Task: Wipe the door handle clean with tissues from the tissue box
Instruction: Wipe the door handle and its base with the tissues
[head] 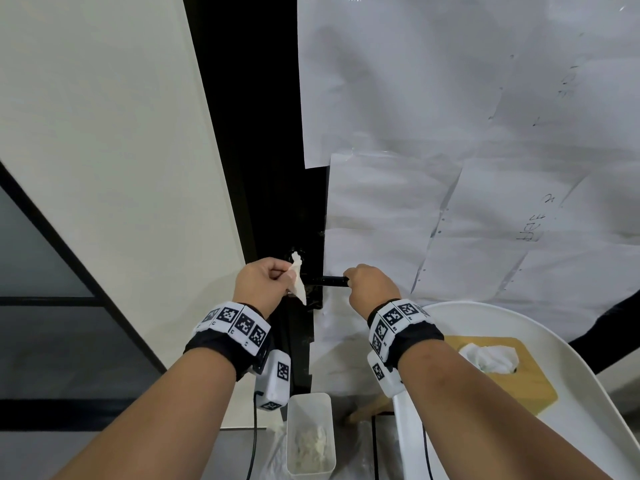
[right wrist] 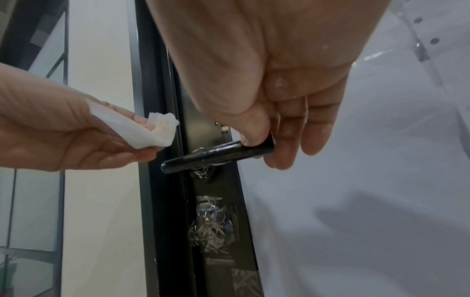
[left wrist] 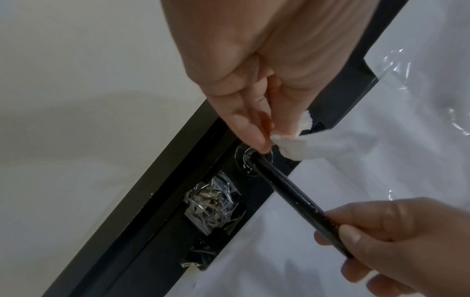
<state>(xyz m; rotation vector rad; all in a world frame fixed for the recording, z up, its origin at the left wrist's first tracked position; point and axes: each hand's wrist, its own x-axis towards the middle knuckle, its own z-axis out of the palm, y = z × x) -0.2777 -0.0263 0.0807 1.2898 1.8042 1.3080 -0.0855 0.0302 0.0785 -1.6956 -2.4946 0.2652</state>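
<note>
A black lever door handle sticks out from the dark door edge. My right hand grips its free end, thumb on top and fingers below, as the right wrist view shows on the handle. My left hand pinches a folded white tissue just left of the handle's pivot end. In the left wrist view the tissue hangs beside the round base of the handle, with a fingertip close to it. The wooden tissue box sits at lower right, a tissue poking out of it.
The box rests on a white chair close to my right forearm. A translucent bin holding crumpled tissues stands on the floor below my hands. White paper sheets cover the door. Crinkled clear plastic wraps the lock plate under the handle.
</note>
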